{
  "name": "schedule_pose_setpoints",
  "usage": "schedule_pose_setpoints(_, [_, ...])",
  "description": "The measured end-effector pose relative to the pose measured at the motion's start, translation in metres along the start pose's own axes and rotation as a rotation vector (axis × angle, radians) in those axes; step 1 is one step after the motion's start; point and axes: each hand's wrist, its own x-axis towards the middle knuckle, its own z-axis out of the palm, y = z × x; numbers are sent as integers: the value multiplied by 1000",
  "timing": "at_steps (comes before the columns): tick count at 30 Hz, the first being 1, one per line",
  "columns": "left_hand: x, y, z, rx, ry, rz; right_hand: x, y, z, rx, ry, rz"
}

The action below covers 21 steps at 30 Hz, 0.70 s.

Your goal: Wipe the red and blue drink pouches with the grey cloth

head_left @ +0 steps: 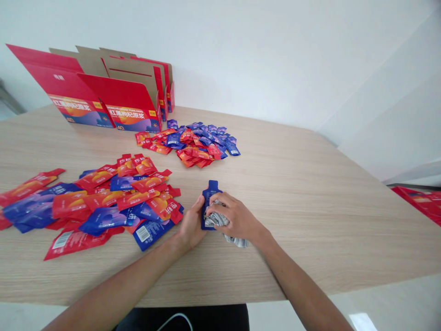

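Near the front middle of the table, my left hand (191, 226) is closed on the left edge of a blue pouch (213, 185) with a narrow spout end pointing away from me. My right hand (238, 215) grips a crumpled grey-striped cloth (218, 219) and presses it on the pouch's face. Part of the pouch is hidden under the cloth and fingers. To the left of my left hand lies a large heap of red and blue pouches (103, 197). Farther back is a second pile of smaller-looking red and blue pouches (200, 140).
Several red cardboard boxes (132, 115) with raised flaps stand at the back left against the white wall (258, 59). Something red (418, 202) shows beyond the table's right edge. The pale wooden table's front edge (268, 301) runs below my forearms.
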Motion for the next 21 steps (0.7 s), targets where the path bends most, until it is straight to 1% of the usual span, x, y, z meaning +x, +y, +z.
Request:
schedule_pose_setpoints(3, [-2,0,1,20,-9,15,0,1,0,-4,59,43])
schedule_pose_setpoints(7, [-5,-2,2,75,-77,23,0,4,-2,-6,153,120])
schedule_pose_setpoints(10, [-7,-3,3,95,-104,22,-1,6,-2,-8,186,145])
schedule_pose_setpoints(14, [-7,-2,4,86,-67,24,-1,5,0,-17,157,119])
schedule_pose_setpoints(18, [-5,0,4,76,-9,43,-1,1,1,19,51,19])
schedule_pose_setpoints(20, [-4,2,4,82,-10,53,-1,0,1,19,13,-18])
schedule_pose_setpoints(21, [-4,2,4,85,-16,57,0,0,0,13,16,-17])
